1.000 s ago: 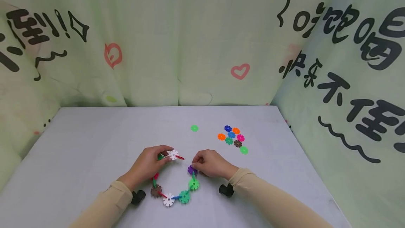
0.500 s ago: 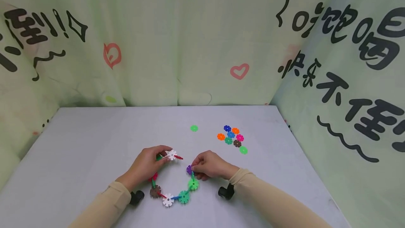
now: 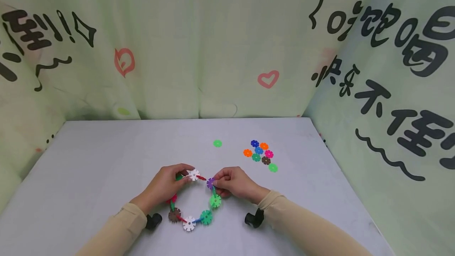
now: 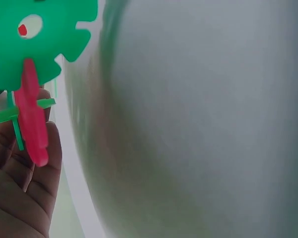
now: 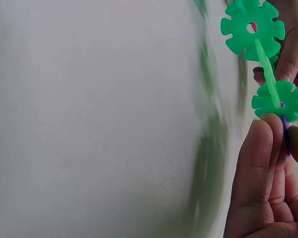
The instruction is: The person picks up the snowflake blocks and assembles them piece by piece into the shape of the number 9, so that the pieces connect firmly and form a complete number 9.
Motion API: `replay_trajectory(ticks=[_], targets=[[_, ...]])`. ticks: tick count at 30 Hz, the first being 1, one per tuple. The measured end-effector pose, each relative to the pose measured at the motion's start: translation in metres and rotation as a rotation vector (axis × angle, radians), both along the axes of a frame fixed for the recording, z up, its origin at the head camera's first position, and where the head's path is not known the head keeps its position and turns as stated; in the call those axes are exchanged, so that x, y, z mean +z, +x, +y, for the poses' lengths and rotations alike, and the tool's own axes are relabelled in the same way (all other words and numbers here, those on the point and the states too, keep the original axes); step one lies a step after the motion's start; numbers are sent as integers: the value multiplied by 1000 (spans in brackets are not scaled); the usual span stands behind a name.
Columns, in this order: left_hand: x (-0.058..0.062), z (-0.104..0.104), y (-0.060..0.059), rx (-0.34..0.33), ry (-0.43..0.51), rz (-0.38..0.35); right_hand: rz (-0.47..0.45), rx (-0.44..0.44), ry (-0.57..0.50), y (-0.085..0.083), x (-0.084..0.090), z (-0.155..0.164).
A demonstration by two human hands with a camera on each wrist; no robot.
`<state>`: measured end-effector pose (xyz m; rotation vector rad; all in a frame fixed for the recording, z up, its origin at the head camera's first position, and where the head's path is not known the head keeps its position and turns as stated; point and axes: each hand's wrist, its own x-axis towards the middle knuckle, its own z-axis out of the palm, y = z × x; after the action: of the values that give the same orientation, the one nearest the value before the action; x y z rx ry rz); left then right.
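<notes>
A curved chain of interlocking snowflake discs lies between my hands in the head view. My left hand (image 3: 168, 181) pinches one end of it beside a white disc (image 3: 193, 175), from which a red disc (image 3: 201, 177) sticks out edge-on. With thumb and fingers my right hand (image 3: 234, 183) pinches the purple disc (image 3: 210, 183) at the other end, close to that red one. Along the near side run a light green disc (image 3: 215, 201), a green disc (image 3: 206, 217), another white disc (image 3: 189, 224) and a brown disc (image 3: 174, 215). My right fingers hide most of the purple disc (image 5: 287, 130) in the right wrist view.
Beyond my right hand several loose discs lie in a cluster, among them an orange disc (image 3: 247, 153) and a brown one (image 3: 266, 160). A single light green disc (image 3: 217, 143) lies to their left. Printed curtains (image 3: 227, 42) stand around the white table (image 3: 106, 149).
My right hand has moved slightly left and away from me, bringing the purple disc up to the red one. The chain's right side has followed. My left hand stays nearly still.
</notes>
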<state>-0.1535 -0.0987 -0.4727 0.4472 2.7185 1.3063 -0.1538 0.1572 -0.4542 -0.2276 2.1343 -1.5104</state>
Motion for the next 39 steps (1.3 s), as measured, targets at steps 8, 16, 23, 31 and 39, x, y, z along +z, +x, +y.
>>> replay_trajectory(ticks=[8,16,23,31,39], targets=[[1,0,1,-31,34,5,26,-8,-34,-1,-4,-3],[3,3,1,-16,44,-14,52,-16,-47,2,-3,-6],[3,5,1,-12,19,37,72,-65,-67,7,-1,-11],[5,8,1,5,-10,83,111,-110,-51,7,0,-14],[6,11,5,8,-37,114,129,-105,-23,7,-3,-16]])
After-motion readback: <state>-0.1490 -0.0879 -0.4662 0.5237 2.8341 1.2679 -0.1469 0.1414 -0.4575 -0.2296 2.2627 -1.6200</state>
